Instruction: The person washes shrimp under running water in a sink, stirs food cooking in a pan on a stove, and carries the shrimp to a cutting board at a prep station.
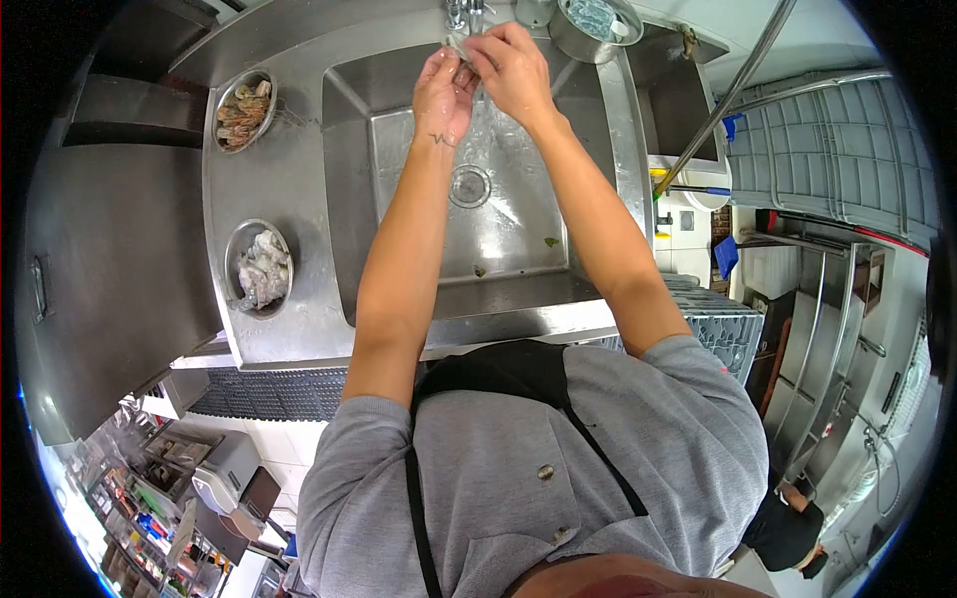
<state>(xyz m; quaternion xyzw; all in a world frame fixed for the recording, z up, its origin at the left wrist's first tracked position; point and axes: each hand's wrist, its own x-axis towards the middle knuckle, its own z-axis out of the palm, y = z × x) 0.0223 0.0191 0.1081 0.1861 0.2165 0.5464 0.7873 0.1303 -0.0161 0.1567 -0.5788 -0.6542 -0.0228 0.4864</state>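
Observation:
At the far side of the sink (349, 249), right by the faucet (467, 12), my two hands are close together. My left hand (444, 98) has its fingers closed on a small, greyish, translucent piece that looks like a peeled shrimp (458, 44). My right hand (513, 75) pinches the same piece from the other side; the fingers partly cover it. On the left counter, a metal bowl (220, 143) holds orange-brown shrimp with long feelers (242, 110). Nearer to me, a second metal bowl (232, 282) contains pale, translucent peeled shrimp (263, 269).
A drain (470, 186) and small green scraps (551, 242) show on the sink floor. Behind, to the right, stands a metal pot (576, 42) with clear bluish contents. A pole (733, 95) slants beside a grey rack (827, 149). Another person (785, 528) is at lower right.

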